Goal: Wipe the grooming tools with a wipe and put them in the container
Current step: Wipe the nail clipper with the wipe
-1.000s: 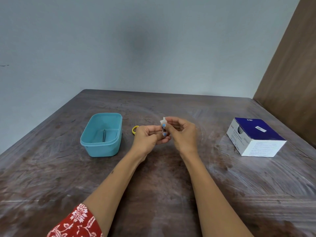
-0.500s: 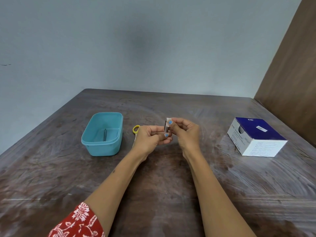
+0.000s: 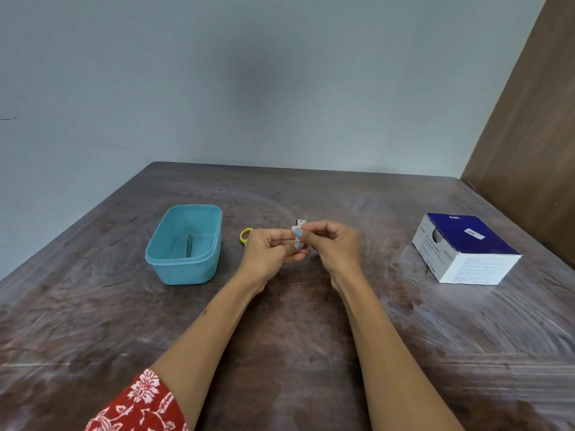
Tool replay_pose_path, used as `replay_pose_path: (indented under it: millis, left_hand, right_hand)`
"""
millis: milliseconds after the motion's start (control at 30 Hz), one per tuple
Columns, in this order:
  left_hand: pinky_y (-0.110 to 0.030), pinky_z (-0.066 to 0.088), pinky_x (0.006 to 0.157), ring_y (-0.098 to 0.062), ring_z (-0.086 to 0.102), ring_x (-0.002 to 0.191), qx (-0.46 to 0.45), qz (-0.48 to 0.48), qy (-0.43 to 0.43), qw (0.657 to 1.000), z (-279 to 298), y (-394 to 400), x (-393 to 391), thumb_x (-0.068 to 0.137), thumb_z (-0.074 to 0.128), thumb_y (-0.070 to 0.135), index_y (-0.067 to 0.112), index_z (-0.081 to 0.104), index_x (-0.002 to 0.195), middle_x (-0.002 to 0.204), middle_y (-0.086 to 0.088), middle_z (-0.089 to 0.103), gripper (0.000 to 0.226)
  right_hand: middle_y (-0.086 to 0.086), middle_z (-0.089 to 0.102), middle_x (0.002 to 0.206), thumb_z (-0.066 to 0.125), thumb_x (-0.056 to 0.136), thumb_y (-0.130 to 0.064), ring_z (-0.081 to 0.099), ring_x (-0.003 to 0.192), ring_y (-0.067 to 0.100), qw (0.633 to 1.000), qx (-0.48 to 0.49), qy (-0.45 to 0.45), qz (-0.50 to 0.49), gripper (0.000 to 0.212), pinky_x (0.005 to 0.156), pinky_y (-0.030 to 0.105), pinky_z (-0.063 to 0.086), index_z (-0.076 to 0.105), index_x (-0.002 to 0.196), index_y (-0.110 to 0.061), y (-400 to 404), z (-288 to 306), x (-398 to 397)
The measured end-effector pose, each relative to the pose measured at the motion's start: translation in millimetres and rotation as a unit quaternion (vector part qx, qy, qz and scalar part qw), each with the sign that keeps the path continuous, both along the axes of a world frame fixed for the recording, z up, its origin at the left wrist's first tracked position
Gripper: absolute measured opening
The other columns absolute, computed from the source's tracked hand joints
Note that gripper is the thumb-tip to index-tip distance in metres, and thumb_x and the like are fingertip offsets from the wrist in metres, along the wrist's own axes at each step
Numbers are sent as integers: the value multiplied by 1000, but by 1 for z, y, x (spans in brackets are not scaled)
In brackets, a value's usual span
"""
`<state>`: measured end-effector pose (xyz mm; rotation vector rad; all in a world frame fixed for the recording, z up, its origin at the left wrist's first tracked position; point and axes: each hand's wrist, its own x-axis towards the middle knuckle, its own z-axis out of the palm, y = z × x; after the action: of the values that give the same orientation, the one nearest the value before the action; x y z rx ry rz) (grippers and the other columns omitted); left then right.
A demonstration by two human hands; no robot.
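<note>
The table is dark wood, worn matt, streaked with pale scuffs; at ten o'clock from the hands sits a teal plastic container, smooth with a soft sheen; at three o'clock a cardboard box, its blue top slightly glossy, its white sides printed matt; the sleeve is printed cloth.

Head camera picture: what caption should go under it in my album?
Two hands rub a small white wipe over a little dark grooming tool beside a teal plastic container.
</note>
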<state>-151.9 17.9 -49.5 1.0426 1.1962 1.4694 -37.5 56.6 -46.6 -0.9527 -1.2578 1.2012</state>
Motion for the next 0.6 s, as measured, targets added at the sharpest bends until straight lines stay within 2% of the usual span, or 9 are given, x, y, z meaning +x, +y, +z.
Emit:
replay_pose_path:
  millis: [133,233,267,300,333,367,500,600]
  left_hand:
    - [-21,58,69,-14,71,71,18,-16,-15,1000,1,-1,1,81,55,-16,-7,63,103,72,-3,73,25]
    - [-22,58,71,-14,70,74,19,-25,-48,998,5,-2,1,85,50,-13,-7,64,96,74,-4,73,19]
    - [-23,58,71,-17,70,76,13,-23,-70,997,7,-3,0,87,49,-9,-5,65,92,76,-7,73,17]
    - [-25,58,70,-20,70,77,4,-18,-89,996,9,-3,0,89,49,-4,-4,65,90,79,-11,72,16]
    - [-27,59,68,-21,69,77,-5,-12,-102,995,11,-3,-1,91,49,3,-4,65,90,81,-14,71,17]
    - [-27,59,66,-21,69,76,-12,-7,-104,995,13,-4,-1,92,51,10,-4,65,90,82,-15,71,20]
    - [-27,58,60,-24,69,78,-38,23,-60,997,13,-3,-2,89,58,23,-10,64,93,90,-22,70,34]
    - [-25,55,56,-26,68,80,-51,40,-29,997,12,-4,-3,87,61,18,-7,66,93,94,-25,69,27]
  right_hand:
    - [3,71,70,75,74,-3,66,60,8,995,51,-77,-27,11,55,20,52,72,73,-14,-1,2,1]
    - [-4,72,72,76,73,-16,68,72,16,982,92,-158,-37,9,69,31,56,74,73,-25,1,-2,-1]
    - [-8,71,72,76,72,-20,66,78,16,976,106,-185,-36,7,74,29,54,74,74,-27,2,-4,-1]
    - [-13,69,73,77,73,-21,63,83,13,968,122,-214,-38,7,76,19,50,75,76,-27,2,-5,-2]
    - [-16,67,74,77,73,-21,59,86,10,959,140,-243,-42,8,75,9,44,75,79,-27,1,-5,-2]
    - [-16,66,75,77,73,-20,55,86,8,948,159,-270,-48,9,73,5,38,76,81,-25,-1,-4,-1]
    - [-5,71,77,75,71,-20,55,85,12,918,197,-340,-58,11,76,25,45,77,81,-24,-7,1,0]
    - [-2,70,76,73,67,-26,58,84,12,908,193,-368,-53,10,74,29,49,76,77,-28,-8,1,-1]
